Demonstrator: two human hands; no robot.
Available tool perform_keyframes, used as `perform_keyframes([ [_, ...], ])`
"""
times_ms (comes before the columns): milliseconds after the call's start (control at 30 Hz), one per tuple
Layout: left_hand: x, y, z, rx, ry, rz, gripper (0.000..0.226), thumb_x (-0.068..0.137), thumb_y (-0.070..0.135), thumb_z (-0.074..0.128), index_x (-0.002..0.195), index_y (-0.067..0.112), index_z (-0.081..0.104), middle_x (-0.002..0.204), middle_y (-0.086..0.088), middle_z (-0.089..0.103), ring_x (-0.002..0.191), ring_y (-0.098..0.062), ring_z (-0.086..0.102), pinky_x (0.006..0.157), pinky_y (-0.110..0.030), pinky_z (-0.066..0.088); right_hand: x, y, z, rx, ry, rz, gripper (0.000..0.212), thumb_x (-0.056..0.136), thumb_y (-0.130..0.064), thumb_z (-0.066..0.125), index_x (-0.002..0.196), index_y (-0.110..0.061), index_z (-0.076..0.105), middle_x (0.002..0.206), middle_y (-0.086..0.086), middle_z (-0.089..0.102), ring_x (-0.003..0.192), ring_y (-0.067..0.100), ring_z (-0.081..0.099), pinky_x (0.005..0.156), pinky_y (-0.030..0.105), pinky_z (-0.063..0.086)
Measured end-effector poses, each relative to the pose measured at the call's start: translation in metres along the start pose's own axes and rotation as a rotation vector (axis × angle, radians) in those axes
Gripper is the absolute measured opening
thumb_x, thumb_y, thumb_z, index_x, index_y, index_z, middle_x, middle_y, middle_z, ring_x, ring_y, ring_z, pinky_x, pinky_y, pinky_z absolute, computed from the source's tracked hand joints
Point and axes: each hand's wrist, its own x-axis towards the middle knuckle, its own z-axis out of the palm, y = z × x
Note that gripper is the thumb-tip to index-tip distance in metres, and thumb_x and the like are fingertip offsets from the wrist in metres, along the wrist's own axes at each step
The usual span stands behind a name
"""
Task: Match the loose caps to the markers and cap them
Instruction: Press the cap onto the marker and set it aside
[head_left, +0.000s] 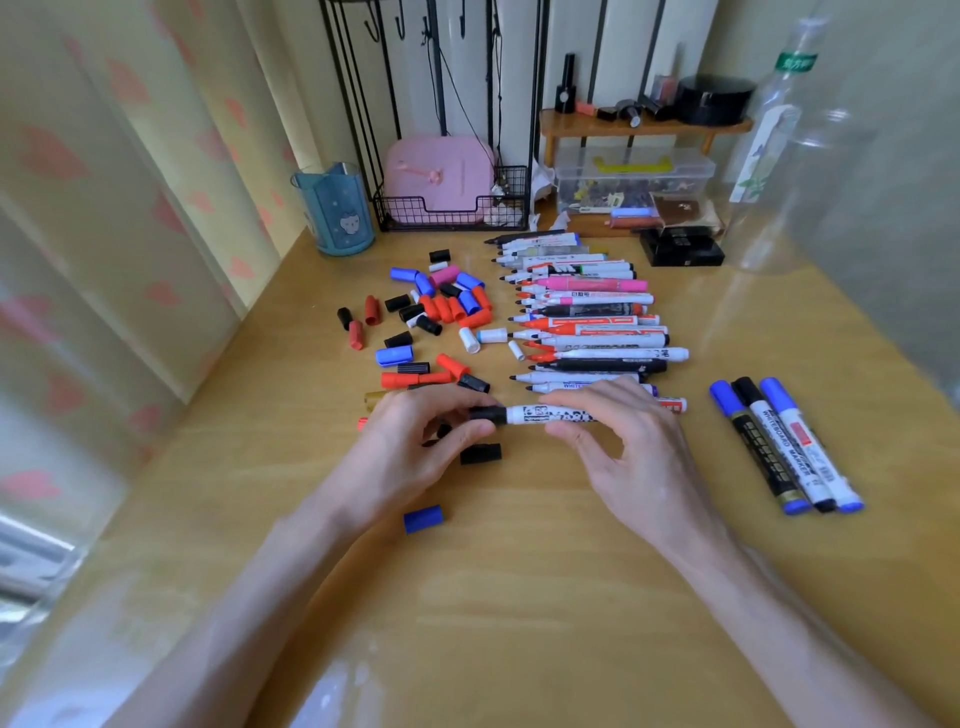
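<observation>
A white marker (530, 415) with black print lies level between my hands over the wooden table (519, 571). My left hand (415, 447) pinches a black cap (488, 414) that sits on the marker's left end. My right hand (623, 441) grips the barrel. Several loose caps (441, 306) in black, red, blue, pink and white lie scattered behind my left hand. A row of uncapped markers (587, 317) lies stacked behind my right hand. Three capped markers (784, 447) lie side by side at the right.
One blue cap (423, 518) and one black cap (480, 453) lie near my left wrist. A blue cup (335, 208), a wire basket (452, 208), a clear storage box (634, 176) and a clear plastic bottle (779, 145) stand along the back.
</observation>
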Motion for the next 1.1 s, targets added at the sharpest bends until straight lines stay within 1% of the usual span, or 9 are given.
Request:
perform_keyframes([
  [167,0.000,0.004,-0.002,0.068,0.021,0.078,0.022,0.100,0.028,0.070,0.119,0.021,0.077,0.084,0.032,0.060,0.074,0.003,0.057,0.068,-0.009,0.039,-0.003,-0.002,0.005,-0.003,0.030,0.004,0.018,0.094,-0.019,0.076,0.111,-0.015,0.079,0.102,-0.009,0.075,0.091,0.021,0.063,0.084,0.034,0.051],
  [300,-0.001,0.005,-0.003,0.089,0.037,0.111,0.025,0.098,0.030,0.066,0.118,0.019,0.078,0.085,0.018,0.065,0.070,-0.010,0.057,0.068,-0.026,0.050,-0.004,-0.003,0.007,-0.012,0.041,0.001,0.021,0.091,-0.010,0.078,0.111,-0.014,0.080,0.098,-0.008,0.075,0.086,0.023,0.062,0.079,0.035,0.052],
  [433,-0.001,0.005,-0.004,0.119,0.044,0.130,0.025,0.099,0.029,0.066,0.119,0.019,0.077,0.088,0.012,0.066,0.071,-0.012,0.059,0.069,-0.033,0.053,-0.004,-0.004,0.008,0.034,0.019,0.002,0.020,0.094,-0.011,0.075,0.113,-0.014,0.079,0.095,-0.005,0.074,0.087,0.020,0.063,0.081,0.036,0.051],
  [500,-0.002,0.005,-0.005,0.101,0.045,0.128,0.024,0.100,0.029,0.066,0.119,0.019,0.077,0.090,0.015,0.066,0.073,-0.011,0.060,0.071,-0.031,0.053,-0.005,-0.004,0.007,0.044,0.006,0.019,0.019,0.095,-0.013,0.072,0.113,-0.014,0.079,0.095,-0.006,0.074,0.089,0.020,0.062,0.082,0.034,0.050],
  [667,-0.003,0.002,-0.013,0.101,0.017,0.022,0.019,0.100,0.027,0.070,0.117,0.023,0.076,0.091,0.024,0.068,0.079,0.005,0.061,0.070,-0.009,0.041,0.000,-0.008,0.009,-0.026,0.011,0.027,0.017,0.094,-0.008,0.074,0.110,-0.013,0.077,0.099,-0.007,0.072,0.094,0.021,0.059,0.087,0.031,0.047],
  [767,-0.005,-0.010,-0.031,0.124,0.028,-0.046,0.016,0.099,0.034,0.068,0.113,0.028,0.075,0.101,0.016,0.070,0.090,-0.007,0.065,0.077,-0.019,0.048,0.001,-0.002,0.002,-0.084,0.084,0.066,0.020,0.092,-0.004,0.075,0.109,-0.013,0.076,0.101,-0.007,0.072,0.095,0.022,0.058,0.087,0.029,0.047],
  [900,-0.013,-0.021,-0.033,0.186,-0.052,-0.058,0.018,0.094,0.027,0.075,0.112,0.029,0.077,0.112,0.016,0.064,0.107,-0.005,0.062,0.093,-0.028,0.052,-0.001,0.001,0.001,-0.074,0.066,0.098,0.017,0.093,-0.008,0.075,0.109,-0.014,0.075,0.103,-0.008,0.073,0.098,0.021,0.059,0.088,0.028,0.047],
  [1000,-0.011,-0.020,-0.025,0.213,-0.033,-0.041,0.020,0.094,0.028,0.076,0.114,0.029,0.077,0.110,0.016,0.063,0.107,-0.008,0.060,0.092,-0.033,0.052,-0.001,-0.003,0.005,-0.057,0.045,0.085,0.017,0.094,-0.014,0.074,0.111,-0.015,0.075,0.105,-0.009,0.072,0.100,0.021,0.060,0.091,0.031,0.047],
  [1100,-0.010,-0.017,-0.017,0.216,-0.037,-0.016,0.023,0.094,0.029,0.075,0.118,0.029,0.075,0.110,0.014,0.064,0.108,-0.013,0.058,0.092,-0.034,0.050,-0.003,-0.006,0.006,-0.046,0.039,0.079,0.018,0.095,-0.016,0.073,0.112,-0.016,0.075,0.105,-0.010,0.072,0.100,0.019,0.060,0.093,0.023,0.044],
])
